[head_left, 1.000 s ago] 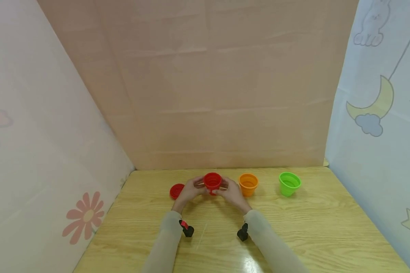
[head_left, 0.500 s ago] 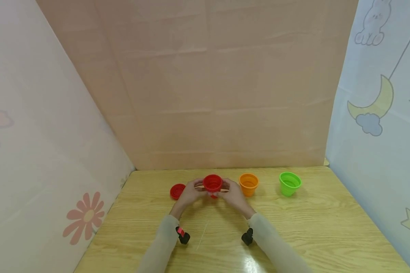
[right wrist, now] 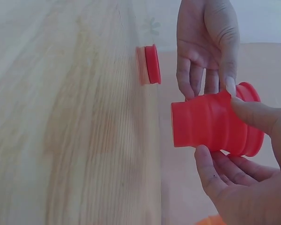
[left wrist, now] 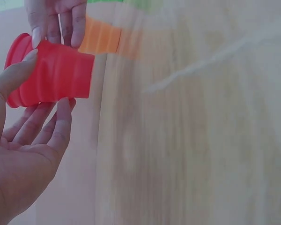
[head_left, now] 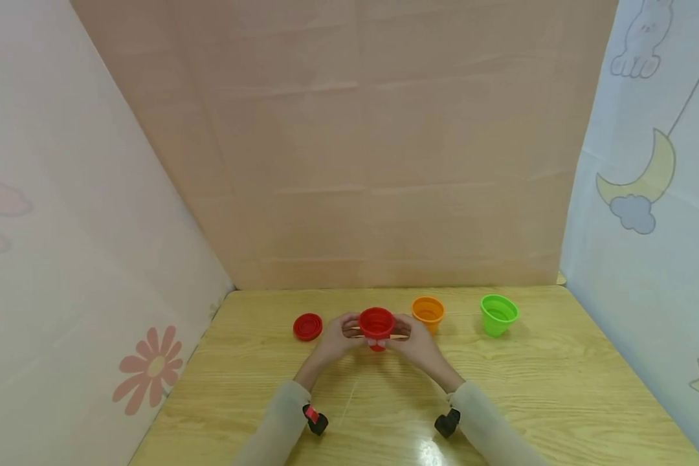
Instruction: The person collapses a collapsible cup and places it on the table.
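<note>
A red collapsible cup (head_left: 377, 321), fully extended with ringed walls, is held between both hands above the table. My left hand (head_left: 336, 339) grips its left side, thumb on the near wall and fingers curled round the far and lower side. From the right, my right hand (head_left: 415, 340) grips it the same way, the two thumbs meeting at the front. In the right wrist view the cup (right wrist: 215, 123) shows its narrow base pointing toward the tabletop, with a gap between. The left wrist view shows the same cup (left wrist: 54, 72) between the thumbs and fingers.
A flattened red collapsible cup (head_left: 307, 327) lies on the wooden table (head_left: 536, 388) left of the hands. An orange cup (head_left: 428, 312) stands just behind the right hand, and a green cup (head_left: 498, 315) farther right. A brown backdrop (head_left: 396, 194) rises along the table's far edge.
Both hands have brought the red cup nearer to the person and slightly right in the head view. The flattened red cup is now fully uncovered, while the right hand overlaps the orange cup.
</note>
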Demonstrator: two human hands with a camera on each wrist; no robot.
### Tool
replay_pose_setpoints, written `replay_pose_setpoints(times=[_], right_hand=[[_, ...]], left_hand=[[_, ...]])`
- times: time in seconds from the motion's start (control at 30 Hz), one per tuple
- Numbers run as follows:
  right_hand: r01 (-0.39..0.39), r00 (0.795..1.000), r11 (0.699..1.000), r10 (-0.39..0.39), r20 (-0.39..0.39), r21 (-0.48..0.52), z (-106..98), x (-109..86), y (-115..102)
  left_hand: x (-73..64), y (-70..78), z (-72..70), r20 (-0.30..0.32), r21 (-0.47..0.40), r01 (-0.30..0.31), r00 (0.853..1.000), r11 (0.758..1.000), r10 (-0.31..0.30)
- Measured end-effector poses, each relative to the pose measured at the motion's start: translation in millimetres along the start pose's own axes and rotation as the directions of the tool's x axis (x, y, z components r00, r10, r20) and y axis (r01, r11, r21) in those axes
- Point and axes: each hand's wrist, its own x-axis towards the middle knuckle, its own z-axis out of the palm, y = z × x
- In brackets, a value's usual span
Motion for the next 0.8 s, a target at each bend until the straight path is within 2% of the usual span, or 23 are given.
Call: replay_pose_setpoints(times=[0.1,0.33,0.53,0.8], right_hand=[[0.017,1.0,1.0,-0.017,0.002,-0.015,-6,-7.4,0],[-0.016,1.0,1.0,0.016,0.004,0.007,-19,-26.4,3],[0.015,1.0,0.998,-0.015,0.014,0.054,-27,-40.9,13],[0.029,0.998,0.999,-0.031,0.048,0.032,-40,-56.3,24]], left_hand=[[-3.6,0.0,6.1,0.02,-0.02,-0.011,1.0,1.0,0.011],[-12.5,4.7,20.2,0.064,-0.022,-0.009,0.998,1.0,0.011],[-21.1,4.1,33.8,0.057,-0.03,-0.031,0.998,0.999,0.032],[-30.7,-2.4,54.7,0.058,-0.055,-0.048,0.997,0.997,0.051]])
